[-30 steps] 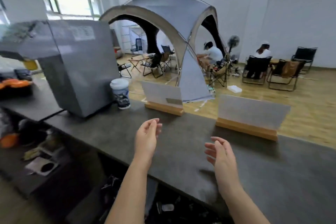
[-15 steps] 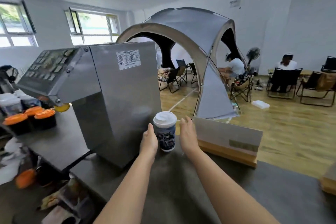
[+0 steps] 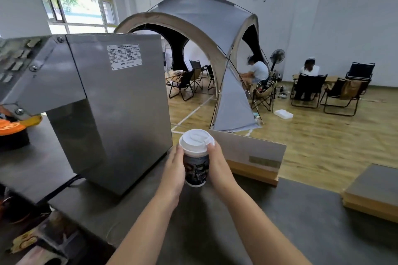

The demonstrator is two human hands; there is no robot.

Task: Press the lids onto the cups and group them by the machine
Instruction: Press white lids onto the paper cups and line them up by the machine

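The lidded cup (image 3: pixel 196 158) is gripped at its sides by the left hand (image 3: pixel 174 169) and right hand (image 3: pixel 218 162), just right of the machine (image 3: pixel 116 101). Its thin paper wall probably crushes easily; gentle pressure near the stiffer rim is advised.

White lid (image 3: pixel 196 139), dark-printed cup (image 3: pixel 196 170), silver machine (image 3: pixel 112 105), grey counter (image 3: pixel 301 232).

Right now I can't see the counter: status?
Left hand and right hand clasp the lidded cup. Cup beside the machine. Nothing blocking.
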